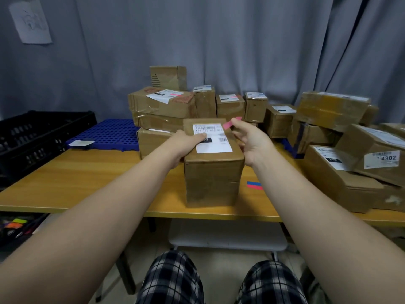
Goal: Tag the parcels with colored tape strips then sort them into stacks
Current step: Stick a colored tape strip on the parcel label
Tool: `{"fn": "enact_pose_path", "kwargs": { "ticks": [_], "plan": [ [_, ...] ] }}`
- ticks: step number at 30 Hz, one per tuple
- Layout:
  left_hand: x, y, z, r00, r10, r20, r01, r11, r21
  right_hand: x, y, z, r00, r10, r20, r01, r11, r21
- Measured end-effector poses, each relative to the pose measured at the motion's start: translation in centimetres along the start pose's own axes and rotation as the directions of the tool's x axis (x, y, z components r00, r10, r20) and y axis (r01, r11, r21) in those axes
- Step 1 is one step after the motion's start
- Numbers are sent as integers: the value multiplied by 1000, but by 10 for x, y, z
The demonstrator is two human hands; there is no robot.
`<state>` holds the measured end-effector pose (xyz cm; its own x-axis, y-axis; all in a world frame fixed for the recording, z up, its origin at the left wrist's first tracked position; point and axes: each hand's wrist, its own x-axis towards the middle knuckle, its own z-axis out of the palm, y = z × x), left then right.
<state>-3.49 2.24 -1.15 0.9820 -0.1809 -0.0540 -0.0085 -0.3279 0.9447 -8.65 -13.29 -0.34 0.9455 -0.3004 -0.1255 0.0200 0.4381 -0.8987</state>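
Observation:
A tall cardboard parcel (213, 178) with a white shipping label stands on the wooden table (87, 178) right in front of me. My left hand (186, 142) grips its upper left edge, thumb lying on the label. My right hand (249, 137) pinches a pink tape strip (231, 123) at the label's top right corner. Blue and red tape strips (254, 185) lie stuck on the table to the right of the parcel.
A stack of parcels (162, 106), some with pink tags, fills the back centre. More untidy parcels (350, 154) crowd the right side. A blue perforated tray (109, 134) and a black crate (32, 137) sit at the left. A grey curtain hangs behind.

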Motion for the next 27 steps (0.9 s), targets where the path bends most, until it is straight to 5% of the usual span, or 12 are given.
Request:
{"fn": "enact_pose_path", "kwargs": {
  "ticks": [5, 9, 27],
  "plan": [
    [2, -9, 3, 951, 284, -123, -295, 952, -86, -3, -6, -4, 982, -177, 65, 161, 968, 193],
    [0, -25, 11, 939, 311, -148, -316, 949, -10, -5, 11, -2, 979, -181, 98, 168, 978, 125],
    [10, -26, 18, 919, 335, -210, -327, 942, 69, -9, 43, 2, 980, -130, -154, 163, 960, 229]
  ]
}}
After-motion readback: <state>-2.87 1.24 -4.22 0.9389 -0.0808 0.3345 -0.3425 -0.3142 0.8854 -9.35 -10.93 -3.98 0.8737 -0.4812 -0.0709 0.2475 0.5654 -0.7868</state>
